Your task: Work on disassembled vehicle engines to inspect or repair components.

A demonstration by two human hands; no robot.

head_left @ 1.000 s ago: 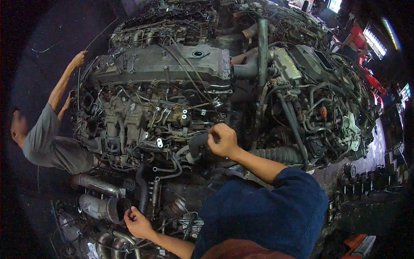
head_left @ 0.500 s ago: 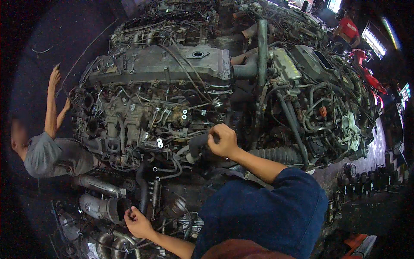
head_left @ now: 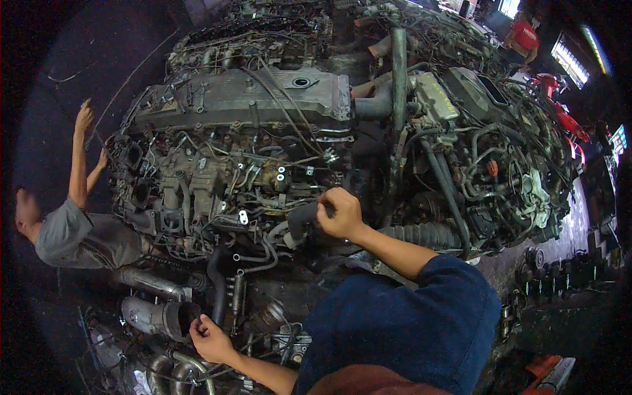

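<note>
My right hand (head_left: pixel 338 215) is curled round a black rubber hose (head_left: pixel 302 219) at the lower middle of a grimy metal engine (head_left: pixel 197 178) full of pipes and fittings. My left hand (head_left: pixel 207 336) is closed at the dark open end of a cylindrical metal housing (head_left: pixel 146 316), lower left; whatever is between its fingertips is too small to make out. Beside it a black curved hose (head_left: pixel 217 293) runs upright, and a ribbed grey duct (head_left: pixel 421 237) lies beyond my right forearm.
A co-worker (head_left: pixel 85 234) in grey leans at the engine's left end with arms raised. More engines (head_left: pixel 487 164) crowd the right and back, crossed by a tall metal pipe (head_left: pixel 399 92). A person in red (head_left: pixel 523 36) is at back right. Dark parts (head_left: pixel 546 276) stand lower right.
The co-worker's raised hand has moved left and down from the engine's top edge. The person in red has shifted toward the back. My hands stay in place.
</note>
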